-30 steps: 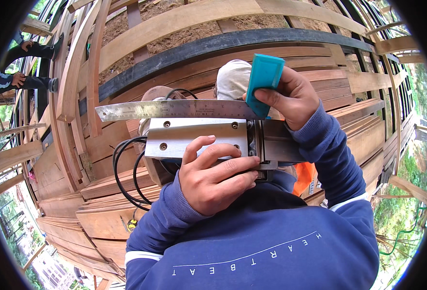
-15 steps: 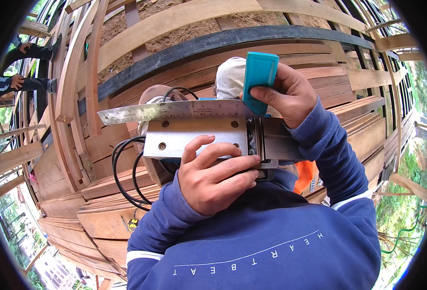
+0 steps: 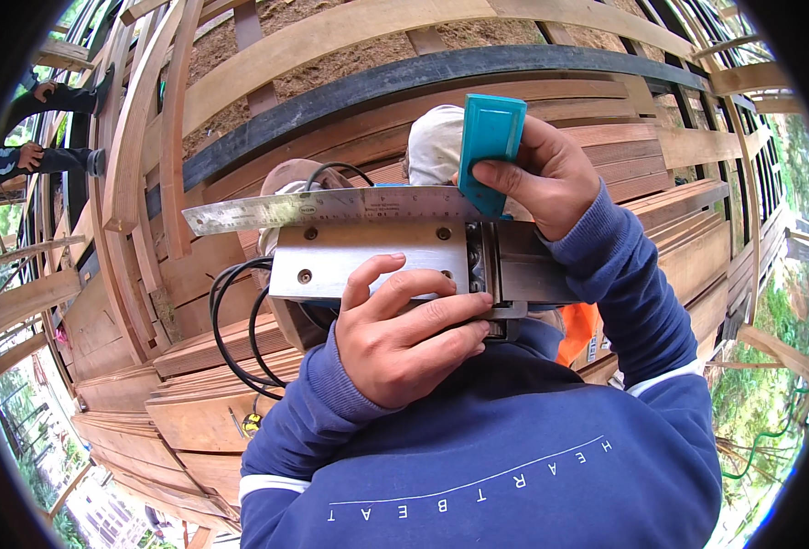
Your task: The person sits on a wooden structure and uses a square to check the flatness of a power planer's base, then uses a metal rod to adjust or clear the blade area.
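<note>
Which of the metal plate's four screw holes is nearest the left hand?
The picture's lower-right screw hole, right beside the left hand; the other three on the metal plate sit farther off.

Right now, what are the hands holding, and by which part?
The right hand holds the ruler by its blue-green handle. The left hand lies on the metal machine; whether it grips it, I can't tell.

Silver plate (image 3: 350,247) partly behind the left hand (image 3: 409,339), 1 co-worker (image 3: 61,161) partly beyond the left edge
</note>
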`<state>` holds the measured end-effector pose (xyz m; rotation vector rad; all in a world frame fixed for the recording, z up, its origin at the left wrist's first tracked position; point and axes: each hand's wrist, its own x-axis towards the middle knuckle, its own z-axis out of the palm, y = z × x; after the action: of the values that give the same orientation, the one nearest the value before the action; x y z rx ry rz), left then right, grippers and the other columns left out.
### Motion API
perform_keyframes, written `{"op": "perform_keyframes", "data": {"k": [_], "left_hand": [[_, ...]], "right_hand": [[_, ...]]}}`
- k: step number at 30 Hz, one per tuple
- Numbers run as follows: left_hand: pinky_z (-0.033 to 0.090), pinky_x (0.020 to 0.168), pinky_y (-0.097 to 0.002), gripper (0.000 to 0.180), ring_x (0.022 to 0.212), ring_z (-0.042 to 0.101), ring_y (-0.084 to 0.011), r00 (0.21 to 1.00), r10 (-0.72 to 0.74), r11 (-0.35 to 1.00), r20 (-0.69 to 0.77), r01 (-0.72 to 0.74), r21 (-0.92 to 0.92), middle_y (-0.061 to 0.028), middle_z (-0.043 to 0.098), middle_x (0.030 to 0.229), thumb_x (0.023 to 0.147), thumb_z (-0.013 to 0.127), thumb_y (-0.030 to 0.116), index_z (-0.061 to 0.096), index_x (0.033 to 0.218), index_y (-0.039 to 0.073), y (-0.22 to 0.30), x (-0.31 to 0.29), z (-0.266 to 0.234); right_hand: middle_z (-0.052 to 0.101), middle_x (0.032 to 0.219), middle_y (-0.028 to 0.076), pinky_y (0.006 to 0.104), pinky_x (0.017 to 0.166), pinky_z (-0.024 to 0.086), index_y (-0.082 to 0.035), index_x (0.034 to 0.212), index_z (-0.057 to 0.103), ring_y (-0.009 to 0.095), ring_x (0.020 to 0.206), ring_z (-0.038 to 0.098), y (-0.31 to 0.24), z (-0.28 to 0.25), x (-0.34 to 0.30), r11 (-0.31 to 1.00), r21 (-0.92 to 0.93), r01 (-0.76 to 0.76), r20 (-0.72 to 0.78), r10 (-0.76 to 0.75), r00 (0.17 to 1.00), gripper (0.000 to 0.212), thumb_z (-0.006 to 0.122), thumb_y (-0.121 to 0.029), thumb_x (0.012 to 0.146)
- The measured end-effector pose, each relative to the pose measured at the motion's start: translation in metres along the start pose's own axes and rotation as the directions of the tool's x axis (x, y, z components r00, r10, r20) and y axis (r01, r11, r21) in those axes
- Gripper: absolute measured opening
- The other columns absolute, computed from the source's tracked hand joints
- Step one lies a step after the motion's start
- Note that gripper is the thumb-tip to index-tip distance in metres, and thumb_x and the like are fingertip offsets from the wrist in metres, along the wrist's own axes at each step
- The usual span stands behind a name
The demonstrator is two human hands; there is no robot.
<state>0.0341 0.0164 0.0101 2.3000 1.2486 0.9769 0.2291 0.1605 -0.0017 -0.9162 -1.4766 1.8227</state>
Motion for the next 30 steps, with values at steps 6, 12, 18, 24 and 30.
{"op": "perform_keyframes", "data": {"k": [6, 12, 18, 24, 30], "left_hand": [[0.032, 0.106, -0.0425, 0.019, 0.095, 0.062, -0.0147, 1.0, 0.003, 1.0, -0.002, -0.003, -0.002, 0.006, 0.074, 0.109, 0.074, 0.082, 0.021, 0.073, 0.09, 0.023, 0.0002, -0.0001, 0.0009], [0.032, 0.106, -0.0428, 0.021, 0.096, 0.063, -0.0153, 1.0, 0.004, 1.0, 0.004, -0.004, -0.005, 0.0057, 0.073, 0.108, 0.073, 0.082, 0.02, 0.073, 0.092, 0.023, 0.0006, 0.0006, -0.0001], [0.034, 0.105, -0.0435, 0.024, 0.099, 0.063, -0.0168, 1.0, -0.012, 1.0, 0.012, 0.013, -0.006, 0.0041, 0.071, 0.109, 0.073, 0.082, 0.021, 0.074, 0.095, 0.024, 0.0005, -0.0004, -0.0012], [0.036, 0.104, -0.0442, 0.028, 0.099, 0.063, -0.0181, 0.999, -0.033, 0.999, -0.004, 0.033, -0.017, 0.0026, 0.069, 0.109, 0.073, 0.082, 0.023, 0.074, 0.1, 0.025, -0.0003, -0.0027, 0.0], [0.037, 0.103, -0.044, 0.034, 0.097, 0.062, -0.0162, 1.0, 0.004, 1.0, -0.014, -0.003, 0.031, 0.0045, 0.067, 0.107, 0.072, 0.083, 0.024, 0.076, 0.105, 0.031, -0.0006, -0.003, 0.0009]], "right_hand": [[0.071, 0.109, 0.007, 0.032, 0.089, 0.057, -0.002, 0.129, 0.059, 0.016, 0.099, 0.068, -0.0018, -0.0011, -0.0008, 1.0, -0.019, -0.023, 0.003, 0.023, 1.0, 0.035, 0.066, -0.005, 0.095], [0.071, 0.106, 0.006, 0.0295, 0.085, 0.058, -0.001, 0.125, 0.061, 0.013, 0.095, 0.067, -0.0002, -0.0004, -0.0007, 0.999, 0.023, -0.024, -0.013, 0.025, 1.0, 0.032, 0.068, -0.003, 0.094], [0.071, 0.106, 0.006, 0.0298, 0.085, 0.057, -0.001, 0.125, 0.061, 0.013, 0.096, 0.067, -0.0017, 0.0014, -0.0005, 1.0, -0.001, -0.023, -0.023, 0.023, 0.999, 0.032, 0.068, -0.002, 0.093], [0.071, 0.106, 0.006, 0.0298, 0.085, 0.058, -0.001, 0.125, 0.061, 0.013, 0.096, 0.067, -0.0003, -0.0001, -0.0005, 1.0, -0.005, -0.024, -0.015, 0.024, 1.0, 0.033, 0.069, -0.004, 0.093], [0.071, 0.106, 0.006, 0.0297, 0.084, 0.058, -0.002, 0.125, 0.061, 0.013, 0.095, 0.067, 0.0025, -0.0012, 0.0001, 1.0, 0.002, 0.003, 0.003, -0.003, 1.0, 0.032, 0.069, -0.005, 0.094]]}}
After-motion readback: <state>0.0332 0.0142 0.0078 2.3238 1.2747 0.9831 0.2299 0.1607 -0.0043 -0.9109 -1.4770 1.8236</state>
